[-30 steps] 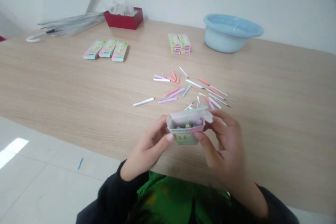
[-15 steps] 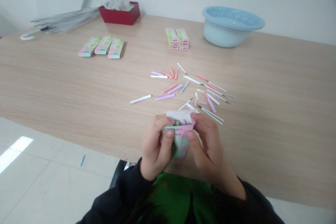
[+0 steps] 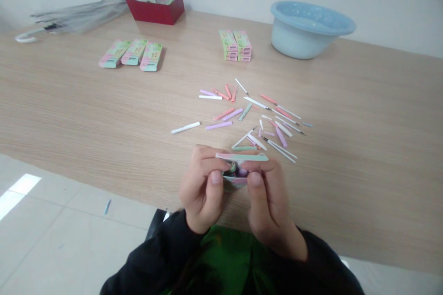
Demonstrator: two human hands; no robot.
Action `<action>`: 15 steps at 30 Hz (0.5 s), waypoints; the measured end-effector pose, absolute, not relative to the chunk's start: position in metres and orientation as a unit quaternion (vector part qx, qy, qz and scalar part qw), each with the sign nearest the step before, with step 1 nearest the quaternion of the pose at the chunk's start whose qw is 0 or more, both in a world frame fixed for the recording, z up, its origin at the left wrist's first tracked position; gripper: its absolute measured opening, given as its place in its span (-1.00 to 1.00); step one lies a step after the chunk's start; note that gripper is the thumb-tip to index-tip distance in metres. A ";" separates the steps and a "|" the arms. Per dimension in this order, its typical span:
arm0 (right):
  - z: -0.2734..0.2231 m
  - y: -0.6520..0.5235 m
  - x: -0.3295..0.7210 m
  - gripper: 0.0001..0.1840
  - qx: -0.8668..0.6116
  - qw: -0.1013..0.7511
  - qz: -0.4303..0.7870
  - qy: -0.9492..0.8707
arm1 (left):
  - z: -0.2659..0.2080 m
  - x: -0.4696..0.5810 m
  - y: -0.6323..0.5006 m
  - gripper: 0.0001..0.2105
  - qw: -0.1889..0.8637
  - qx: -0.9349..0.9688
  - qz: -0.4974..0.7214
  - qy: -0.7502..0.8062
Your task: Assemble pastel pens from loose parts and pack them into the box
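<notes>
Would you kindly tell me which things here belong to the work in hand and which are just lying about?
In hand:
left hand
right hand
small box, gripped by both
loose coloured sticks
filled boxes, stacked boxes

Lying about:
blue basin
red tray
umbrella

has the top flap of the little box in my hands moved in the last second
Yes. The flap stood open a second ago; now it is folded down nearly flat over the box, towards the table edge, with both hands pinching it, left hand, right hand.
</notes>
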State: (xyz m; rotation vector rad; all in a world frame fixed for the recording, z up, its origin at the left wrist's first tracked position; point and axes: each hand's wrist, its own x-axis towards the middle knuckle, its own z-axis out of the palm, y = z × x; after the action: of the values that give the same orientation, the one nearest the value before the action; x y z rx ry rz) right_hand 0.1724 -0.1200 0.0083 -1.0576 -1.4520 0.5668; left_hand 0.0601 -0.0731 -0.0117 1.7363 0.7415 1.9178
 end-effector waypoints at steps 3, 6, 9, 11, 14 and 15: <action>0.016 -0.118 0.172 -0.63 -0.452 0.597 0.276 -0.603 | -0.009 0.062 -0.076 -0.88 0.302 0.575 0.717 0.254; 0.027 -0.117 0.180 -0.66 -0.461 0.539 0.307 -0.635 | -0.008 0.063 -0.078 -0.83 0.352 0.559 0.706 0.257; 0.037 -0.116 0.188 -0.73 -0.448 0.526 0.298 -0.658 | -0.007 0.060 -0.079 -0.76 0.342 0.581 0.692 0.256; 0.042 -0.117 0.191 -0.75 -0.435 0.530 0.290 -0.667 | -0.005 0.057 -0.078 -0.76 0.326 0.612 0.673 0.257; 0.046 -0.118 0.190 -0.72 -0.442 0.514 0.277 -0.681 | -0.002 0.052 -0.075 -0.73 0.298 0.669 0.628 0.265; 0.046 -0.118 0.189 -0.71 -0.448 0.509 0.272 -0.683 | -0.001 0.051 -0.074 -0.73 0.298 0.679 0.617 0.265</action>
State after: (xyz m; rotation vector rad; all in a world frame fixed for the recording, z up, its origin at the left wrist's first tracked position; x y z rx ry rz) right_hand 0.1888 -0.1179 0.0460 -1.0781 -1.6449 0.6553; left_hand 0.0508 -0.0742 -0.0012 1.8040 0.7042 1.6388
